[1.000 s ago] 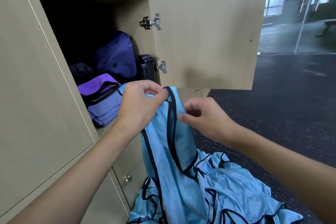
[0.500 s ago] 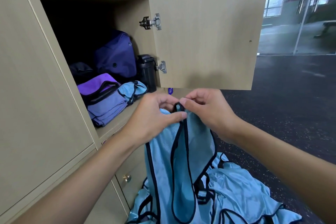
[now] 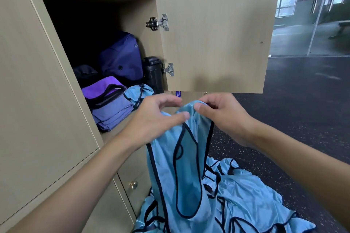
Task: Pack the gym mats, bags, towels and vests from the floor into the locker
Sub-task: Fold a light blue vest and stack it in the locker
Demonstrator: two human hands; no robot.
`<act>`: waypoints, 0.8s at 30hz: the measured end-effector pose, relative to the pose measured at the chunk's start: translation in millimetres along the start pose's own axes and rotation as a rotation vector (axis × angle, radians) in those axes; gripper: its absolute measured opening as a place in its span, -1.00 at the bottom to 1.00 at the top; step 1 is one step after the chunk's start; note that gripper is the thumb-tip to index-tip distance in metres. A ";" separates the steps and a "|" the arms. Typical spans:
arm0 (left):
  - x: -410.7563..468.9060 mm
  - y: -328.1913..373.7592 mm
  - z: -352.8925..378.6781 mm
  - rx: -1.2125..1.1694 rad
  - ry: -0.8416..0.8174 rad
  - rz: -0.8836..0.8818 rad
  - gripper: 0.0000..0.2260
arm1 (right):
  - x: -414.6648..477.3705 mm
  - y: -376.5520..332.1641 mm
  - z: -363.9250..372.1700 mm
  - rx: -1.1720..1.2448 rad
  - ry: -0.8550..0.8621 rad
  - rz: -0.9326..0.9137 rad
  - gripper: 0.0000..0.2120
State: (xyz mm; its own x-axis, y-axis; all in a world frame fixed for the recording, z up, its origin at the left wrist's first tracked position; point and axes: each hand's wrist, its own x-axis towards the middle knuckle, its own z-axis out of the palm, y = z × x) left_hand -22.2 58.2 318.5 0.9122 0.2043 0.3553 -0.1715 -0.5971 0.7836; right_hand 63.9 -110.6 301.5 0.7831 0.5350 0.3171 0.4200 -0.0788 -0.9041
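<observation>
- The right hand (image 3: 223, 115) pinches the top edge of a light blue vest (image 3: 181, 166) with black trim, thumb in front and curled fingers behind the cloth.
- The left hand (image 3: 151, 119) is just beside it, its thumb lying on the same bunched top edge. Its fingers curve loosely above with a gap below them, and I cannot tell whether this hand grips the cloth.
- The vest hangs down from the hands in front of the open locker (image 3: 47, 100), below the shelf edge. Its lower end reaches a crumpled pile of vests (image 3: 246, 195) on the dark speckled floor (image 3: 303, 109).
- Inside the locker, another blue vest (image 3: 138, 91) lies near the front, touching a stack of folded purple towels (image 3: 111, 109).
- Behind the stack stand a dark purple bag (image 3: 121, 58) and a smaller dark bag (image 3: 85, 73) on its left.
- A black container (image 3: 153, 73) stands upright against the right inner wall.
- The locker door (image 3: 217, 34) is swung open to the right, above the hands.
- A brass knob (image 3: 133, 185) shows on a lower door.
</observation>
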 end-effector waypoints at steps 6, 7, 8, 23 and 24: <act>-3.2 -2.3 14.3 -0.017 -0.074 0.041 -0.90 | 1.5 -2.2 -0.3 0.080 0.054 0.030 -0.86; -2.8 -2.4 14.2 -0.007 -0.048 0.046 -0.91 | 1.5 -2.4 -0.6 0.094 0.066 0.035 -0.89; -1.9 -2.0 13.2 0.001 -0.011 0.046 -0.91 | 1.3 -3.1 -1.3 0.108 0.078 0.043 -0.93; -2.6 2.2 -1.4 0.035 0.019 0.100 -0.71 | 2.4 -10.3 -6.8 0.165 0.098 0.025 -0.91; -4.3 3.9 1.1 0.033 -0.011 0.085 -0.68 | 2.8 -10.7 -6.9 0.165 0.089 0.030 -0.90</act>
State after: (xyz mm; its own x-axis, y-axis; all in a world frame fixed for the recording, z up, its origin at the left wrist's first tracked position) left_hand -26.4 54.2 319.5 0.8990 0.1437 0.4137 -0.2358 -0.6372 0.7337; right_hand 64.7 -114.1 314.0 0.8349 0.4571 0.3065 0.3203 0.0492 -0.9460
